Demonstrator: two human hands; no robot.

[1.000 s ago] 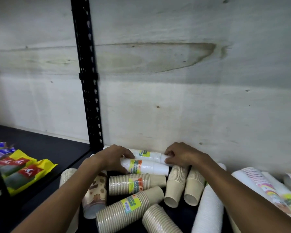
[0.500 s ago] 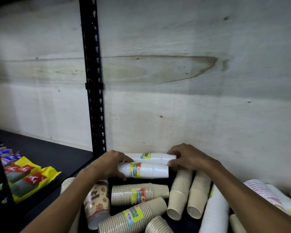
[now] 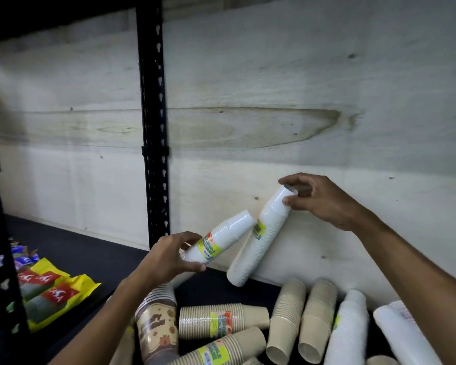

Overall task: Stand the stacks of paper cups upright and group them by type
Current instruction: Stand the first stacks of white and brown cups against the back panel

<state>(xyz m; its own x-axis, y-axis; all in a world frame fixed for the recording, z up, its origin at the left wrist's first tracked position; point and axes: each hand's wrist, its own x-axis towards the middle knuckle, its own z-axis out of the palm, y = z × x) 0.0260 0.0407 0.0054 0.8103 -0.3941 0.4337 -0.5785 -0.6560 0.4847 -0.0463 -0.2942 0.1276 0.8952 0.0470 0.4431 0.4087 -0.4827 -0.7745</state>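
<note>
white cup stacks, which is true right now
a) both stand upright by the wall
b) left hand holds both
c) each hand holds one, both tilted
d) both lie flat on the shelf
c: the left hand grips one white stack and the right hand pinches the top of the other white stack, both slanted.

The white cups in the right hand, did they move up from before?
Yes. The white cup stack lay flat at the foot of the plywood wall; now the right hand has tipped its top end up against that wall.

Snack packets (image 3: pixel 48 288) left of cup stacks (image 3: pixel 223 321)
</note>
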